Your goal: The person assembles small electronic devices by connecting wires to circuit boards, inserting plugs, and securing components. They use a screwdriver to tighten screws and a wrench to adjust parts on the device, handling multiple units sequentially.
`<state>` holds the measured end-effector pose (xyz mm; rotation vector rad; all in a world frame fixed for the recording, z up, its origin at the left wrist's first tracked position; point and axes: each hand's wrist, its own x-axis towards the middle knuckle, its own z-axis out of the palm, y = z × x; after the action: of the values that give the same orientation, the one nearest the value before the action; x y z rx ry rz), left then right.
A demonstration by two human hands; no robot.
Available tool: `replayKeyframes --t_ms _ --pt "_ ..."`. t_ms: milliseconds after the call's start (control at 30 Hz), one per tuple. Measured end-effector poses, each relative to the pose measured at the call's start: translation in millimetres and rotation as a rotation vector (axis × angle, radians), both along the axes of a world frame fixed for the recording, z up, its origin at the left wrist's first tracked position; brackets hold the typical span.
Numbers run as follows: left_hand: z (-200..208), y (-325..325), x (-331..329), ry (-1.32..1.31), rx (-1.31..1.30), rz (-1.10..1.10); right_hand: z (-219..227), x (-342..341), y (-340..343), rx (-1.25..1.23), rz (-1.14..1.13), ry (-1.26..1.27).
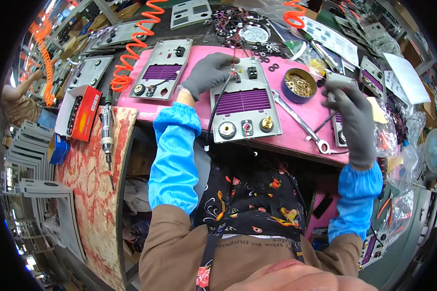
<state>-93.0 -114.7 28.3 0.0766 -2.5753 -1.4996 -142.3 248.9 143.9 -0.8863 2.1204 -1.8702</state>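
Note:
In front of me a grey metal panel (240,123) with a purple grille lies on the pink work mat (201,58). My left hand (210,73), in a grey glove, reaches over its upper left corner. Its fingertips are closed at thin red wires (233,62); a black cable (220,99) hangs from there past the panel's front edge. A brass fitting (266,124) and a round black-rimmed fitting (226,130) sit on the panel's near end. My right hand (352,114), also gloved, is raised right of the tub, its fingers curled; what they hold, if anything, I cannot make out.
A ratchet spanner (301,121) and a round tub of brass nuts (299,86) are right of the panel. Another grey panel (162,70) lies left. A power screwdriver (107,131) rests near a red box (85,114). Orange coiled hoses (131,56) hang down.

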Motion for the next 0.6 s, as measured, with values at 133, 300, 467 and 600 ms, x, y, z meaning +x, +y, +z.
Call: replayKeyframes --t_ms 133,300,467,600 --pt "2.9 -2.6 -11.2 0.015 0.06 -0.103 -13.4 -48.8 -82.7 0.06 0.231 -0.079" --pt "13.2 -0.2 -11.3 -0.048 0.141 -0.123 -44.1 -82.1 -153.4 0.204 0.281 -0.096" --pt "17.5 -0.6 -13.0 -0.14 0.181 -0.039 -54.8 -92.6 -171.6 0.298 0.292 -0.14" --pt "25.2 -1.9 -18.5 -0.169 -0.06 -0.038 -65.2 -99.1 -174.4 0.264 0.322 -0.141"
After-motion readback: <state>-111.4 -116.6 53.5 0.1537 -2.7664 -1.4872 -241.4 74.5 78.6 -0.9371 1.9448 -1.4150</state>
